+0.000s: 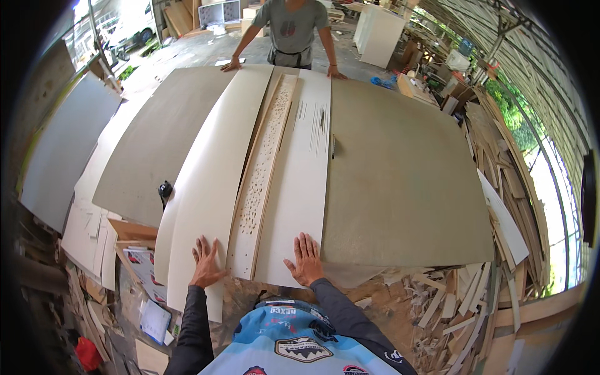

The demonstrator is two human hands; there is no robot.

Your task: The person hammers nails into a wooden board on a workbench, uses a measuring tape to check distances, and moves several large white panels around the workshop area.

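Note:
My left hand (207,264) lies with spread fingers on the near end of a glossy white sheet (206,169), which bows upward along its length. Flat on another white sheet (294,187) rests my right hand (304,259), fingers extended. Between the hands runs a long narrow board (257,181) dotted with small holes or spots, with thin wooden strips along its edges. Dark streaks mark the far part of the right sheet. A small dark slim object (333,146), its kind unclear, lies by that sheet's right edge. Everything rests on a wide grey-brown panel (406,175).
Across the panel stands a person (290,31) in a grey shirt, both hands on the far edge. A black tape measure (165,189) sits at left. Wood offcuts (456,300) litter the floor at right, beside stacked boards (509,187). A clipboard (155,322) lies lower left.

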